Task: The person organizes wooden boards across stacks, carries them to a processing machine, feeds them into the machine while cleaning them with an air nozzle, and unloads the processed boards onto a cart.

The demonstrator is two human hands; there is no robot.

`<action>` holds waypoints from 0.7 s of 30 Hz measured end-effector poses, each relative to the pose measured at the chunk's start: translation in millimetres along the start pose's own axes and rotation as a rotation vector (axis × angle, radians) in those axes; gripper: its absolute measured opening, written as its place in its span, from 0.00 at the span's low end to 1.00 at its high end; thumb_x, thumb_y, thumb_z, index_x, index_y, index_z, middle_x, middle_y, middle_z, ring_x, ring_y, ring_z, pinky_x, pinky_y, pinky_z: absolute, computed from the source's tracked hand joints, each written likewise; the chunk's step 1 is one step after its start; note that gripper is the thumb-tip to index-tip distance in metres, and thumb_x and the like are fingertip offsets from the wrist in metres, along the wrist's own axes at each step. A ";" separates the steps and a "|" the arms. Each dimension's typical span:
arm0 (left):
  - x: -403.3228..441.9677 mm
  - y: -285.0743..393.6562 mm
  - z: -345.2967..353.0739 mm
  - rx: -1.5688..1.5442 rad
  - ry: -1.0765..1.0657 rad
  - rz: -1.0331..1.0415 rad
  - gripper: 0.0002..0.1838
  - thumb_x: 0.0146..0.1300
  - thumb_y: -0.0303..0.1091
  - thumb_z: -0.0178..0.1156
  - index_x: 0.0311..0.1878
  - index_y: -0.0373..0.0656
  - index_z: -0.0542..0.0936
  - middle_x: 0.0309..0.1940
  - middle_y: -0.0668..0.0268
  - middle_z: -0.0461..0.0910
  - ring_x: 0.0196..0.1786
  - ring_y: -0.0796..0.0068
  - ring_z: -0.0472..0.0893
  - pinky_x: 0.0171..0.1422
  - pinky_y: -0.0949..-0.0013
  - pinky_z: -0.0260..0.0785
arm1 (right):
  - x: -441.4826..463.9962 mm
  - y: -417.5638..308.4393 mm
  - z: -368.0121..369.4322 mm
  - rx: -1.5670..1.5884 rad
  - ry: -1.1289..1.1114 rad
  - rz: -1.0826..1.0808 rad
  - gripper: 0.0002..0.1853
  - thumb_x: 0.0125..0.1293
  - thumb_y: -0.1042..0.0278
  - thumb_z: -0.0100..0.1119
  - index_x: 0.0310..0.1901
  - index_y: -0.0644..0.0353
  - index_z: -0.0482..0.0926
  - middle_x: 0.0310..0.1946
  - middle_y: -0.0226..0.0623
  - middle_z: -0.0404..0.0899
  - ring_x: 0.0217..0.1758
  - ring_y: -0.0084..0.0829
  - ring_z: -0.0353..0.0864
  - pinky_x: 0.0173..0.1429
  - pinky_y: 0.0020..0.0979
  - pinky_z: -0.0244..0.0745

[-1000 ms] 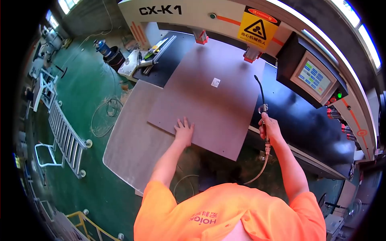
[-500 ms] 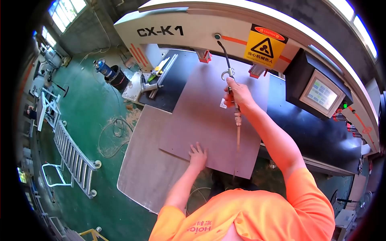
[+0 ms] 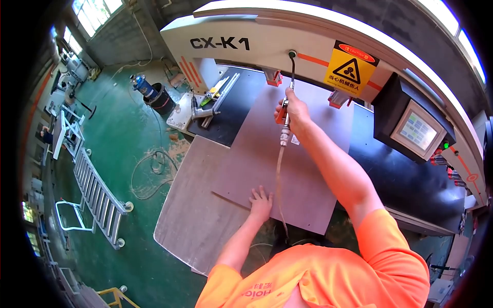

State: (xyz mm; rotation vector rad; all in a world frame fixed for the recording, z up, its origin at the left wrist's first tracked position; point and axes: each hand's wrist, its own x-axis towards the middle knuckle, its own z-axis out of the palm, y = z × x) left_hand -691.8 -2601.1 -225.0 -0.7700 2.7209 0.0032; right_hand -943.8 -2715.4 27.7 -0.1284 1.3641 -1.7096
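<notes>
My right hand (image 3: 295, 110) is wrapped round an air blow gun (image 3: 285, 131), with its thin black nozzle pointing up at the button (image 3: 292, 53) on the machine's white beam. Whether the tip touches the button I cannot tell. From the gun's lower end a clear hose (image 3: 279, 179) runs down toward my body. A brown-grey panel (image 3: 257, 149) lies under the beam, partly over the grey side table. Near the panel's front left edge, my left hand (image 3: 262, 203) rests on it with fingers spread, holding nothing.
The machine's beam (image 3: 267, 31) spans the far side, with a touch screen (image 3: 417, 129) at right and red-tipped clamps (image 3: 273, 78) below. Tools (image 3: 205, 105) lie on a white plate beside a black bucket (image 3: 163, 105). A metal step ladder (image 3: 100, 192) stands on the green floor.
My right hand has moved the blow gun up and left, bringing its nozzle tip to the button. My left hand stays on the panel. The whole view has shifted slightly.
</notes>
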 end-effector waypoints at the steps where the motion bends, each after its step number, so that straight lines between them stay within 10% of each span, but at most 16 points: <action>1: 0.3 1.6 4.3 -0.005 0.024 -0.006 0.31 0.63 0.34 0.54 0.70 0.49 0.64 0.71 0.34 0.52 0.66 0.19 0.59 0.57 0.31 0.67 | 0.4 2.6 2.8 0.043 -0.016 0.001 0.27 0.68 0.41 0.53 0.37 0.64 0.71 0.23 0.39 0.74 0.22 0.36 0.77 0.26 0.37 0.76; 8: 3.3 1.5 17.7 0.008 0.056 -0.016 0.35 0.56 0.37 0.61 0.70 0.50 0.65 0.71 0.34 0.52 0.66 0.22 0.60 0.57 0.34 0.68 | -49.8 37.9 -54.3 -0.207 -0.246 0.148 0.28 0.66 0.38 0.53 0.32 0.62 0.71 0.19 0.37 0.74 0.20 0.33 0.76 0.22 0.34 0.71; 18: 0.2 1.4 -4.3 0.058 -0.060 -0.002 0.40 0.52 0.39 0.67 0.71 0.54 0.65 0.72 0.37 0.52 0.68 0.25 0.60 0.59 0.37 0.68 | -91.4 77.3 -382.0 -0.718 0.443 0.187 0.29 0.66 0.38 0.54 0.23 0.59 0.71 0.13 0.36 0.70 0.10 0.28 0.68 0.14 0.30 0.62; 21: -3.5 6.8 9.3 0.042 -0.006 -0.017 0.46 0.47 0.40 0.71 0.72 0.52 0.63 0.72 0.38 0.51 0.68 0.24 0.59 0.59 0.36 0.68 | -128.3 85.0 -427.8 -0.889 0.304 0.160 0.29 0.66 0.39 0.54 0.25 0.62 0.73 0.10 0.33 0.67 0.07 0.31 0.66 0.11 0.31 0.60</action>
